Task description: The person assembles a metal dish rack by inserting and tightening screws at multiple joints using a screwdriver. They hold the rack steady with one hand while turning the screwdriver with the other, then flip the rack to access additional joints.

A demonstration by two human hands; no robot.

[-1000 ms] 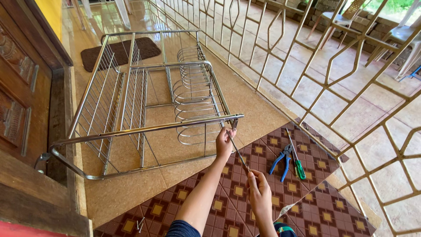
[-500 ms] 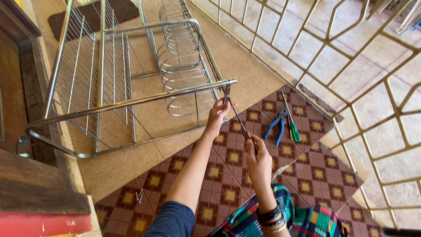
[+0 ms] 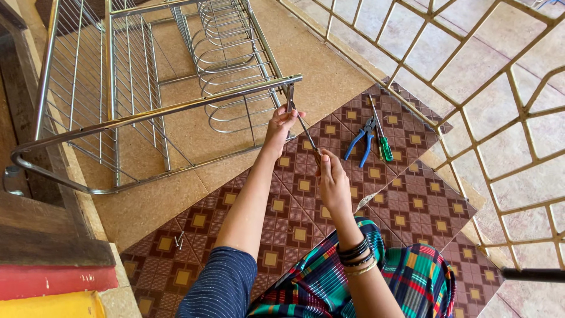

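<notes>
From the head camera, the right hand (image 3: 333, 179) is clenched on the handle of a screwdriver (image 3: 306, 134) whose long axis runs up-left, tip at the metal dish rack (image 3: 147, 112) corner. The left hand (image 3: 280, 125) pinches that corner. Blue pliers (image 3: 360, 141) and a green screwdriver (image 3: 381, 140) lie on the patterned mat (image 3: 406, 206).

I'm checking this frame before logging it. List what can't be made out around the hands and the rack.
- Head view: the screwdriver tip and any screw at the rack corner, too small and covered by the left hand.
- Screwdriver handle: wrapped in the right hand.
- Rack's far end: cut off by the top edge.
- Small metal parts on the mat: too small to identify.
</notes>
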